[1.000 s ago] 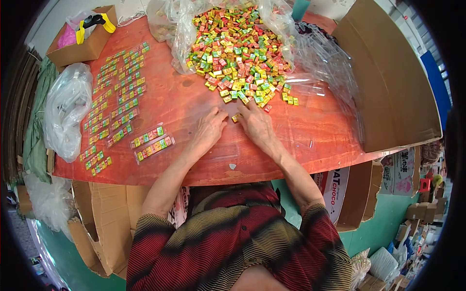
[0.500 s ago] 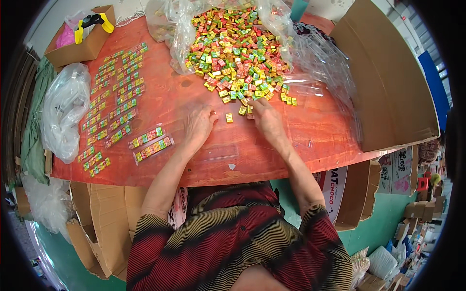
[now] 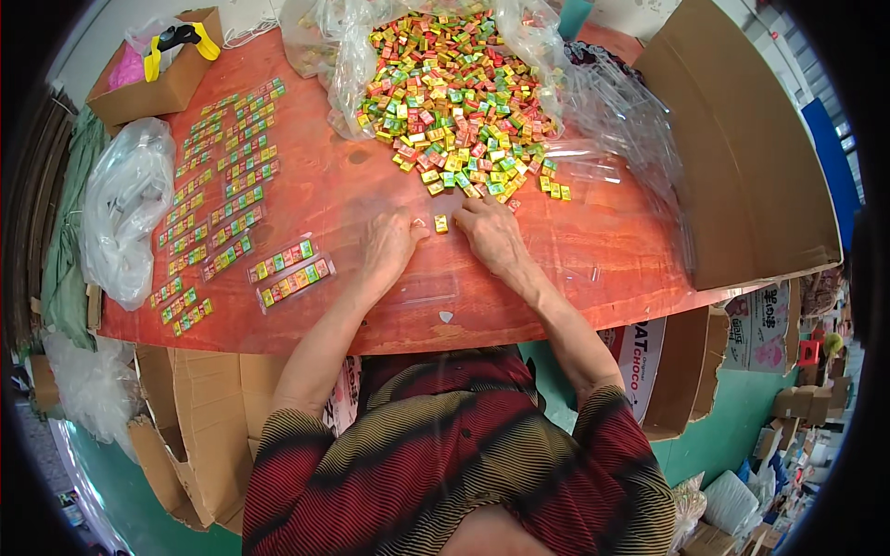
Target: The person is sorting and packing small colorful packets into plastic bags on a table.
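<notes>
My left hand (image 3: 391, 243) rests low over the red table, fingers curled and thumb pressed in; what they pinch is too small to make out. Just right of its thumb lies a single small yellow box (image 3: 440, 223). My right hand (image 3: 493, 236) is at the near edge of a heap of small coloured boxes (image 3: 454, 102), its fingers drawn together and hiding whatever is in them. A clear plastic tray (image 3: 426, 295) lies in front of my left hand. Left of that hand are two clear trays (image 3: 295, 283) holding rows of the little boxes.
Many rows of small boxes (image 3: 243, 176) cover the table's left side. Beyond them stand a clear plastic bag (image 3: 125, 213) and a carton (image 3: 153, 93). Empty clear trays (image 3: 621, 120) pile up at the right beside a tall cardboard panel (image 3: 742, 157). Open cartons (image 3: 209, 417) stand below the table edge.
My right hand has shifted left and slightly nearer me, now covering the spot where loose boxes lay. The left hand has moved slightly right, its thumb nearer the single yellow box.
</notes>
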`<state>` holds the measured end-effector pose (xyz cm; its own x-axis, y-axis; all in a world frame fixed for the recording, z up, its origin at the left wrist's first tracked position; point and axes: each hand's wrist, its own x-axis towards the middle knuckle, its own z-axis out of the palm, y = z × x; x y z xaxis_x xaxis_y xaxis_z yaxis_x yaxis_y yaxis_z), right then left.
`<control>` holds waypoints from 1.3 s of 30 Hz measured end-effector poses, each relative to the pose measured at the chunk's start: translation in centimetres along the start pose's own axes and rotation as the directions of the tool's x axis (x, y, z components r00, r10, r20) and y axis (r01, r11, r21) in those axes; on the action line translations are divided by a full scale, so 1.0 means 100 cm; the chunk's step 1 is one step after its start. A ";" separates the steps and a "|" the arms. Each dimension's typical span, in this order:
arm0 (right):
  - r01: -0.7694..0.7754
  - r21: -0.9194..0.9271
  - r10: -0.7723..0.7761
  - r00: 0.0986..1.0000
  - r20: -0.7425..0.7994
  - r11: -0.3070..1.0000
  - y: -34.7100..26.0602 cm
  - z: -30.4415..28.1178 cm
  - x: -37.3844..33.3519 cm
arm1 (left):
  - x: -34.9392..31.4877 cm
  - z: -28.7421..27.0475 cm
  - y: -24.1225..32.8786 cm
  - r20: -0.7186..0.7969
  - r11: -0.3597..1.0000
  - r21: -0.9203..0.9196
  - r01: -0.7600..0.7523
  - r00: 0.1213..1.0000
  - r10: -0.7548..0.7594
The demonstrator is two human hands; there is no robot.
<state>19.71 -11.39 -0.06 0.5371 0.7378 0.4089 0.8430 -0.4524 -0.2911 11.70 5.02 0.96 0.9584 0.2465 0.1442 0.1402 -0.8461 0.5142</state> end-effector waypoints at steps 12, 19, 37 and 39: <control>-0.286 -0.003 0.286 0.956 0.065 0.958 -0.007 -0.027 -0.014 | -0.006 -0.009 -0.011 0.109 0.985 -0.099 -0.139 0.983 0.150; -0.261 -0.018 0.262 0.963 0.066 0.965 -0.001 -0.015 -0.017 | 0.004 -0.002 -0.004 0.095 0.973 -0.165 -0.163 0.979 0.181; -0.333 -0.034 0.334 0.943 0.008 0.942 0.007 -0.011 -0.007 | 0.006 0.028 0.019 -0.016 0.965 -0.053 -0.257 0.966 0.257; -0.327 -0.040 0.328 0.945 0.004 0.944 0.007 -0.012 -0.009 | 0.005 0.032 0.024 -0.030 0.966 -0.045 -0.253 0.967 0.252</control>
<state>19.88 -12.99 0.44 0.7836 0.5507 0.2877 0.6213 -0.6888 -0.3737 13.27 1.62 -0.41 0.9548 0.0392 0.2946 -0.1184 -0.8591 0.4980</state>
